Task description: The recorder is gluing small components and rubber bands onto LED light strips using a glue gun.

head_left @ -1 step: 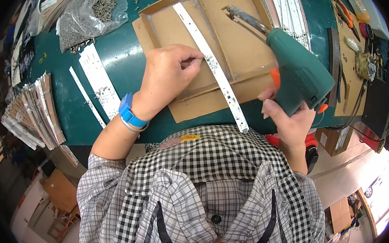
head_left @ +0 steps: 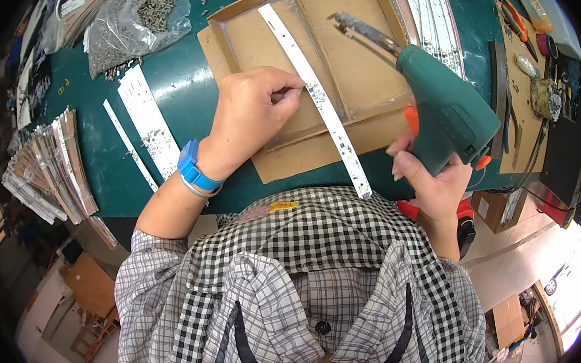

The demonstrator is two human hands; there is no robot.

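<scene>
Fastening step in hand, by the look of it: left hand [head_left: 251, 113] pinning the white LED strip [head_left: 318, 95] flat on the cardboard tray [head_left: 374, 72], fingers curled on its edge; right hand [head_left: 434, 182] wrapped tight around the green power screwdriver [head_left: 440, 101], tip hovering above the tray. Next likely needed: lowering the bit squarely onto the strip.

The single head camera looked steeply down from above the person's chest, close over the green counter [head_left: 175, 84], its fisheye rim bending edges.
</scene>
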